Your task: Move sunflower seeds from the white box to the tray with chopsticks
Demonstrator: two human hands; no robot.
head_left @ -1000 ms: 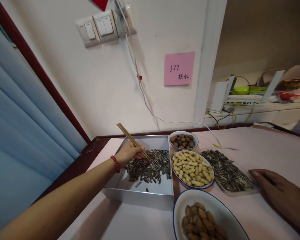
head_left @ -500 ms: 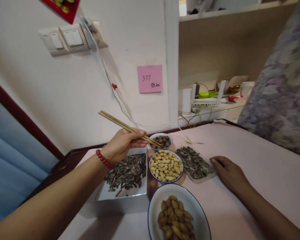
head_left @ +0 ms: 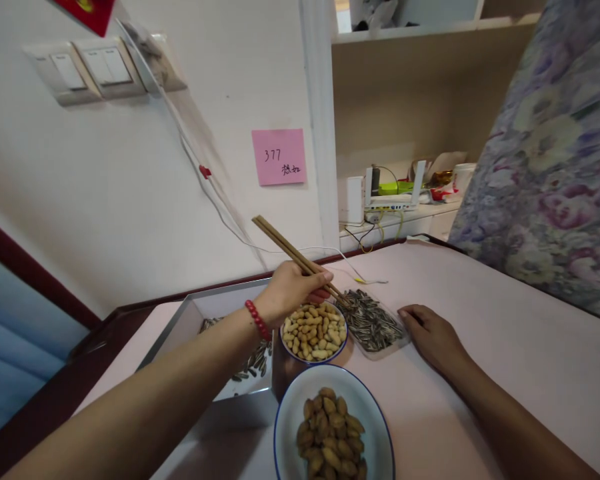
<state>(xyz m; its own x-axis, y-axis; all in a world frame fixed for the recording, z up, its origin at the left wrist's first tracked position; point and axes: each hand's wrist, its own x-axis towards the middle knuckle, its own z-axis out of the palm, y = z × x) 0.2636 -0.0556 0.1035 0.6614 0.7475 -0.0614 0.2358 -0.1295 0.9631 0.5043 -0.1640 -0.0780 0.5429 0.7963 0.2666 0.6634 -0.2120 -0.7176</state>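
My left hand [head_left: 300, 291] grips a pair of wooden chopsticks [head_left: 290, 248], with a red bead bracelet on its wrist. The chopstick tips reach the far left part of the sunflower seeds [head_left: 373, 321] in a shallow clear plastic tray [head_left: 380, 353]. At the tray's right edge, my right hand [head_left: 433, 335] has its fingers closed on the rim. Below the left hand stands a blue-rimmed bowl of peanuts [head_left: 314, 332]. A white box [head_left: 250, 408] with more sunflower seeds lies partly under my left forearm. The bowl of round brown nuts is hidden behind the left hand.
Nearest me is a large blue-rimmed bowl [head_left: 287, 427] of brown, oval shelled nuts [head_left: 330, 433]. A white cable [head_left: 325, 249] runs down the wall and across the table's back. A white router [head_left: 393, 200] stands on the shelf; a floral curtain [head_left: 545, 173] hangs at the right.
My left hand has carried the chopsticks right, from the round brown nuts to the sunflower seed tray. My right hand stays at the tray's edge. The view has shifted slightly to the right.
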